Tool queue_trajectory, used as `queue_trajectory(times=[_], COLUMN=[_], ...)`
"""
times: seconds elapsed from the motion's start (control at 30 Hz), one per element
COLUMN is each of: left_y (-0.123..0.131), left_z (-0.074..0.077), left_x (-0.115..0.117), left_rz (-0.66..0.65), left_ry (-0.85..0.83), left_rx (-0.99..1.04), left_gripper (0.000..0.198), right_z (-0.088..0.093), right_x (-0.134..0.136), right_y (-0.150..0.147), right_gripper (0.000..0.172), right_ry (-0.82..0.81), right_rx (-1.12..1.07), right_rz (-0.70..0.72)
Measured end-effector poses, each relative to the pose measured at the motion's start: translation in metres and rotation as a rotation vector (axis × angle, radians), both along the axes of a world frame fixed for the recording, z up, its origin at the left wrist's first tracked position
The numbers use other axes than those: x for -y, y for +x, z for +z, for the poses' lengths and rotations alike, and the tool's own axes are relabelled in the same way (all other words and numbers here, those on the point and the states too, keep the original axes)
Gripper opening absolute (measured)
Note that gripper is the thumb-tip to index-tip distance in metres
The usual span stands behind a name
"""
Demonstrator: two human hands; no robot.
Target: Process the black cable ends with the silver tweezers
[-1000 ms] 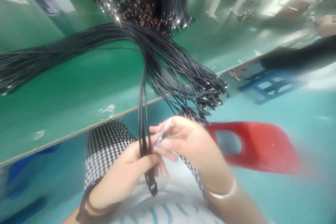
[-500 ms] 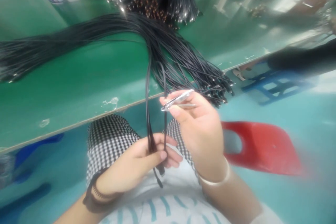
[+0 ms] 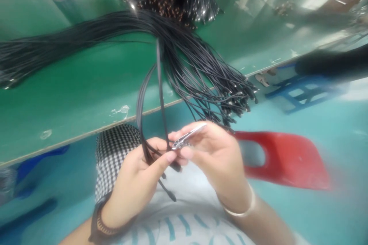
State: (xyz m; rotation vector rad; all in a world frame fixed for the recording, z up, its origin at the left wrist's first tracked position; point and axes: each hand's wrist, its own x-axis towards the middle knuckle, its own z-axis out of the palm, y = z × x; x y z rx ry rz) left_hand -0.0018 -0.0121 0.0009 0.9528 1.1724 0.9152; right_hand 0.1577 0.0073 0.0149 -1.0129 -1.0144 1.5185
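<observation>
Several black cables (image 3: 140, 111) run down from the table into my left hand (image 3: 143, 172), which is closed round them near their ends. Their dark tips hang below my fingers over my lap. A silver nail clipper (image 3: 189, 136) sits in my right hand (image 3: 221, 157), pinched between thumb and fingers. Its jaw end meets the cables right beside my left fingertips; whether it touches one I cannot tell. A thick bundle of black cables (image 3: 115, 26) lies across the table, its connector ends (image 3: 238, 99) fanned out over the front edge at the right.
The green table (image 3: 71, 103) has its edge just before my knees. More cable bunches with metal and copper-coloured ends (image 3: 161, 0) lie farther back. A red stool (image 3: 290, 160) stands at my right, a blue stool (image 3: 307, 92) beyond it.
My right hand has come down and left with the nail clipper, to my left fingertips. My left hand has turned and risen slightly; the held cables now bow out to the left.
</observation>
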Motion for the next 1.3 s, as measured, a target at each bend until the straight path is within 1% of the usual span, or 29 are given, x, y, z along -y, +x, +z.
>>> queue_trajectory(times=[0.13, 0.27, 0.43, 0.53, 0.67, 0.8, 0.93, 1.1, 1.13, 1.2, 1.23, 1.3], left_y=[-0.001, -0.002, -0.002, -0.002, -0.002, -0.002, -0.002, -0.004, -0.004, -0.004, -0.003, 0.0], left_z=[-0.001, 0.0, 0.001, -0.001, -0.003, -0.004, -0.006, -0.01, -0.01, -0.007, -0.006, -0.001], left_x=[-0.001, -0.001, -0.002, -0.001, -0.001, -0.001, 0.0, 0.001, 0.001, 0.0, 0.0, 0.0], left_rz=[0.01, -0.007, -0.01, -0.029, -0.045, -0.061, -0.083, -0.122, -0.134, -0.139, -0.118, -0.031], left_ry=[0.037, 0.044, 0.061, 0.071, 0.078, 0.066, 0.024, -0.051, -0.059, -0.051, -0.043, -0.04], left_rx=[-0.104, -0.1, -0.119, -0.096, -0.05, -0.031, 0.014, 0.133, 0.138, 0.087, 0.045, -0.029], left_gripper=[0.013, 0.014, 0.014, 0.015, 0.014, 0.013, 0.014, 0.015, 0.016, 0.015, 0.014, 0.015], right_z=[-0.007, -0.009, -0.01, -0.012, -0.014, -0.012, -0.009, -0.011, -0.012, -0.014, -0.014, -0.014], right_x=[0.006, 0.005, 0.005, 0.005, 0.006, 0.007, 0.007, 0.005, 0.006, 0.009, 0.01, 0.015], right_y=[-0.007, -0.008, -0.008, -0.009, -0.01, -0.01, -0.01, -0.009, -0.009, -0.008, -0.008, -0.008], right_gripper=[0.021, 0.017, 0.021, 0.021, 0.017, 0.015, 0.016, 0.017, 0.016, 0.018, 0.021, 0.025], right_ry=[-0.003, -0.036, -0.021, -0.016, -0.01, -0.037, -0.102, -0.2, -0.194, -0.151, -0.117, -0.05], right_rx=[-0.012, -0.037, -0.06, -0.067, -0.074, -0.077, -0.108, -0.215, -0.222, -0.208, -0.19, -0.147], right_rz=[-0.009, -0.038, -0.027, -0.034, -0.037, -0.052, -0.056, -0.127, -0.131, -0.127, -0.123, -0.12])
